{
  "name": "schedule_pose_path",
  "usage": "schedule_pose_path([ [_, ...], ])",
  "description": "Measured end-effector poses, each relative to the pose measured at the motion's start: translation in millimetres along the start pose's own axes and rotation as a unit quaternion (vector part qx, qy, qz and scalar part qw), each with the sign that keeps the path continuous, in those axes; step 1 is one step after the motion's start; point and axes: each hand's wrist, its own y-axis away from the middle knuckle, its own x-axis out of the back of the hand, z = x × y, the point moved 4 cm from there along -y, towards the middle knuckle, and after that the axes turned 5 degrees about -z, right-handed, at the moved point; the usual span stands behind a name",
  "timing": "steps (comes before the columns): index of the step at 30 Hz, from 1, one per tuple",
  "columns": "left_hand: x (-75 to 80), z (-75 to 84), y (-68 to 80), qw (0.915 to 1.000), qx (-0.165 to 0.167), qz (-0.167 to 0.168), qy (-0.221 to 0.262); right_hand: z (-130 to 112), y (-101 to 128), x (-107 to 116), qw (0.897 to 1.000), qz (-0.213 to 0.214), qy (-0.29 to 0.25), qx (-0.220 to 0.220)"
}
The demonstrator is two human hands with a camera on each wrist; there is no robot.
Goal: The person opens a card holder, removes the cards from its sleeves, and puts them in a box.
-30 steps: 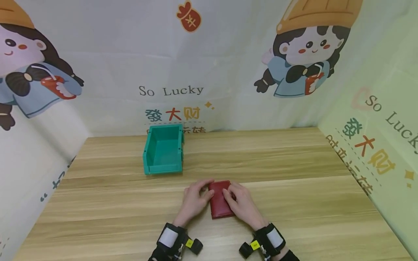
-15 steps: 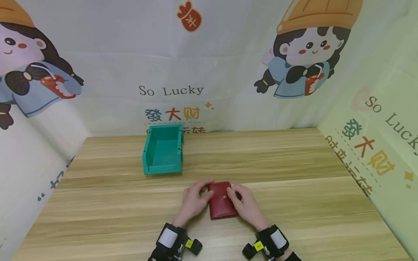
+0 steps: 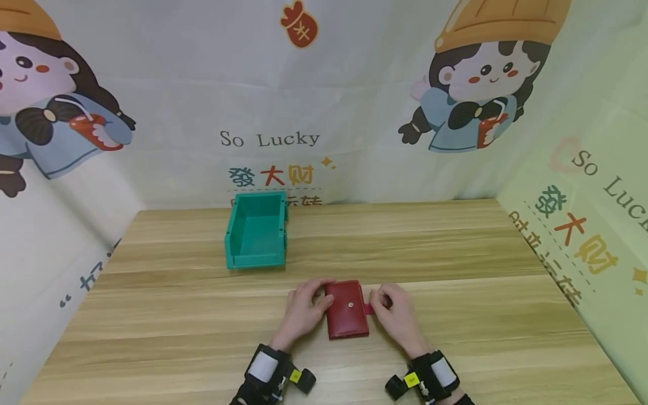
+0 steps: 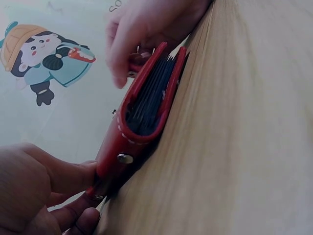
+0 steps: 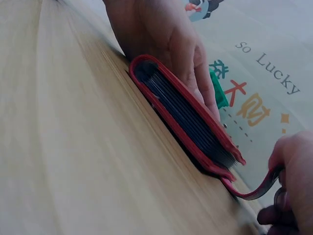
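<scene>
A red leather card holder (image 3: pixel 345 322) lies on the table with its cover closed, a metal snap stud (image 3: pixel 351 304) showing on top. My left hand (image 3: pixel 302 308) holds it by the spine side, thumb on the cover. From its right edge a short strap (image 3: pixel 368 309) sticks out, unfastened. My right hand (image 3: pixel 397 316) pinches the end of that strap between thumb and curled fingers. Dark inner sleeves (image 5: pixel 188 117) show between the covers in the right wrist view; the strap (image 5: pixel 254 192) bends upward there to the fingers.
Behind the hands, to the left, a green plastic bin (image 3: pixel 255 262) stands near the table's back edge. Printed cloth (image 3: pixel 364 112) walls in the wooden table (image 3: pixel 455 242) at the back and both sides. Each wrist wears a strapped camera.
My right hand has moved right, off the cover, pulling the strap out past the edge. The snap stud has come into sight. My left hand keeps its hold.
</scene>
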Motion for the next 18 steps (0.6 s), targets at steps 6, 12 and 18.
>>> schedule_pose_path([
  [6, -2.2, -0.5, -0.8, 1.0000, -0.007, 0.004, -0.002, 4.9, 1.7, 10.9, 0.997, 0.000, 0.072, 0.002],
  [12, -2.9, -0.1, -1.6, 1.0000, -0.006, 0.001, 0.002, 2.9, 2.8, 7.5, 0.994, -0.023, 0.110, -0.004],
  [18, -3.4, -0.5, -1.6, 0.9999, -0.008, 0.011, -0.004, -7.6, -3.5, -4.8, 0.997, 0.010, 0.075, 0.000],
])
